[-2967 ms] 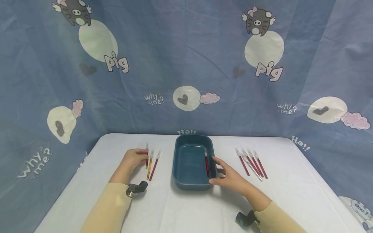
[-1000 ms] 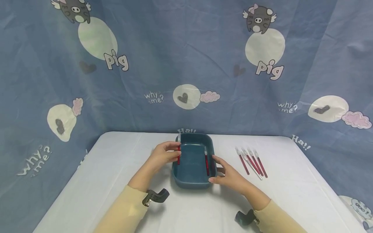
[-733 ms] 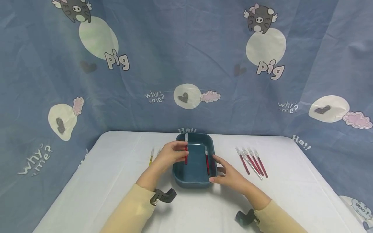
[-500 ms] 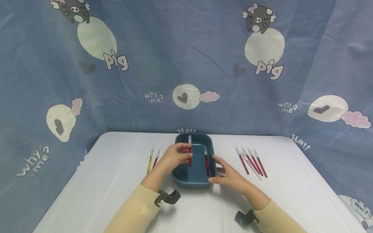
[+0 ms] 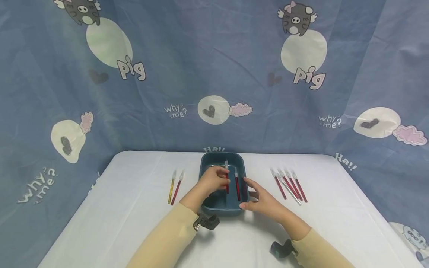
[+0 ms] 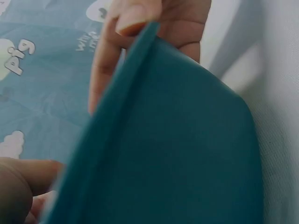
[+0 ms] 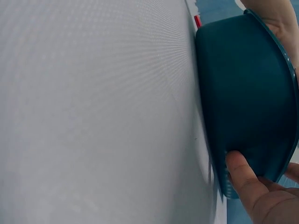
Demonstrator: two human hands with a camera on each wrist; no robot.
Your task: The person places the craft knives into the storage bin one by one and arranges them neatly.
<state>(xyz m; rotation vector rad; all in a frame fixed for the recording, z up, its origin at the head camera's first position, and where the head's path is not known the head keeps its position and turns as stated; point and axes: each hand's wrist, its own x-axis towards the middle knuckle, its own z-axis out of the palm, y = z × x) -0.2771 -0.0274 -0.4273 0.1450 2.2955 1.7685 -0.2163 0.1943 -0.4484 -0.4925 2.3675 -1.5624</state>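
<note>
My left hand (image 5: 214,179) pinches a slim red pen-like tool with a clear cap (image 5: 226,165) over the inside of a dark teal rectangular tray (image 5: 214,209). A second red capped tool (image 5: 238,186) lies in the tray, to the right of the held one. On the tray's right side rests my right hand (image 5: 263,201), its fingers spread along the wall and rim. In the right wrist view, a finger of the right hand (image 7: 252,191) touches the tray's outer wall (image 7: 247,93). The tray wall (image 6: 187,135) hides the held tool in the left wrist view.
Left of the tray, a gold capped tool (image 5: 171,190) and a red one (image 5: 176,191) lie side by side on the white tablecloth (image 5: 134,208). Several red tools (image 5: 299,188) and a silver one (image 5: 292,193) lie to the right. A patterned blue curtain (image 5: 214,67) hangs behind.
My left hand has picked up the red tool from the left group and carried it right, over the tray, now lower inside it. My right hand has stayed at the tray's side.
</note>
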